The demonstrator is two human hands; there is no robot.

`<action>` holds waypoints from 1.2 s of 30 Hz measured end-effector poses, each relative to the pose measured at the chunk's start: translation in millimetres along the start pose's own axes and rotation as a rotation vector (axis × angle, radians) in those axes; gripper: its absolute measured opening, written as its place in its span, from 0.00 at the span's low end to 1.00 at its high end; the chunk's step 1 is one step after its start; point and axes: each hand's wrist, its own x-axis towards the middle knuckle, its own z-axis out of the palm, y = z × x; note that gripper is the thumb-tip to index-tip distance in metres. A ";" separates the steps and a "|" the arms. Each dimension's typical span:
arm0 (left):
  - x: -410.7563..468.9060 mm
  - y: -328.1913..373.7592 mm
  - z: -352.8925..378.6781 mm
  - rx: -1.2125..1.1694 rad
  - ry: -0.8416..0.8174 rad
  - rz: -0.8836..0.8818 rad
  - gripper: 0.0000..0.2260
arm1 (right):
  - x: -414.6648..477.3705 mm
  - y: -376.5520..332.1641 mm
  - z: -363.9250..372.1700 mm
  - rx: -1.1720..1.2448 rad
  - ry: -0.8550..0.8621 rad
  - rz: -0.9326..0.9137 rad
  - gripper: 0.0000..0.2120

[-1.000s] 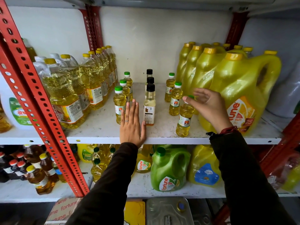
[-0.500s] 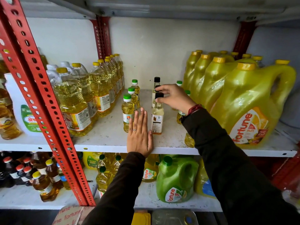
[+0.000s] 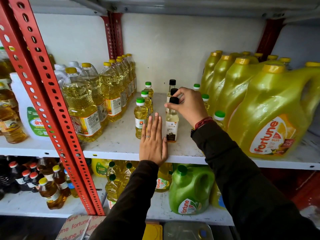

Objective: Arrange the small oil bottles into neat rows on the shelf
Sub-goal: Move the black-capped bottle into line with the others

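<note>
On the white shelf (image 3: 119,144) stand three rows of small bottles. On the left is a row of three green-capped yellow oil bottles (image 3: 140,118). The middle row holds three black-capped clear coconut oil bottles, and my right hand (image 3: 187,105) pinches the cap of the front one (image 3: 171,129). To the right, three more green-capped bottles (image 3: 218,118) are partly hidden behind my right wrist. My left hand (image 3: 153,144) lies flat on the shelf, fingers together, between the left row and the front coconut bottle, and holds nothing.
Tall clear oil bottles (image 3: 83,104) line the shelf's left side behind a red perforated upright (image 3: 48,108). Large yellow jugs (image 3: 273,111) fill the right side. The lower shelf holds a green jug (image 3: 190,189) and more bottles.
My right hand moved left from the right-hand green-capped row to the black-capped row and closed on the front bottle's cap. My left hand stayed flat on the shelf.
</note>
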 end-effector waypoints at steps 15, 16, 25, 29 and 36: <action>0.7 -0.1 -1.2 -0.046 0.014 -0.009 0.32 | -15.5 7.7 2.3 0.014 -0.147 0.165 0.10; 0.5 0.0 -1.4 -0.047 0.015 -0.010 0.32 | -17.4 8.0 1.0 0.011 -0.146 0.171 0.11; 1.2 0.1 -2.5 -0.087 0.019 -0.013 0.32 | -47.7 0.7 -17.1 0.034 -0.131 0.135 0.10; 1.4 -0.5 -2.4 -0.083 0.007 -0.020 0.32 | -52.9 0.4 -19.5 0.038 -0.131 0.156 0.12; 1.2 -1.6 -1.0 -0.060 -0.013 -0.025 0.32 | -54.7 -0.3 -20.0 0.043 -0.130 0.167 0.13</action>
